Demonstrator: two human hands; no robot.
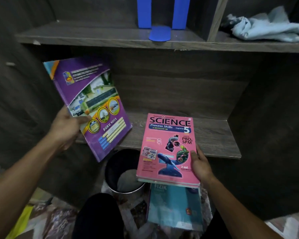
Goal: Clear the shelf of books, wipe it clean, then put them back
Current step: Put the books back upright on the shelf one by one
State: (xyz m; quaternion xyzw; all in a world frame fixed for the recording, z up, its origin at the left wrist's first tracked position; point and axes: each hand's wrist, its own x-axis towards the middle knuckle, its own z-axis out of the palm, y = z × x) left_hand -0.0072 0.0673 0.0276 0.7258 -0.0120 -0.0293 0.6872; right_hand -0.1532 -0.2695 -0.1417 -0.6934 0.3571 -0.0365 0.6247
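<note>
Dark shelf (214,135): left hand (66,128) is gripping purple notebook (93,107); right hand (201,166) is clutching overhanging Science stack (169,149), risking a slip.

1. Lower shelf (214,133): bare board shows between the purple book (93,104) and the pink book (169,149), and from the pink book to the right wall (266,118).
2. Upper shelf (93,36): a blue bookend (160,32) stands mid-board, bare wood to its left.
3. A cloth (269,28) fills the right compartment.
4. A bin (123,171) stands below the lower shelf's edge.

Pink book (167,149) reads "SCIENCE Process Skills"; purple notebook (90,107) "BUKU NOTA".
</note>
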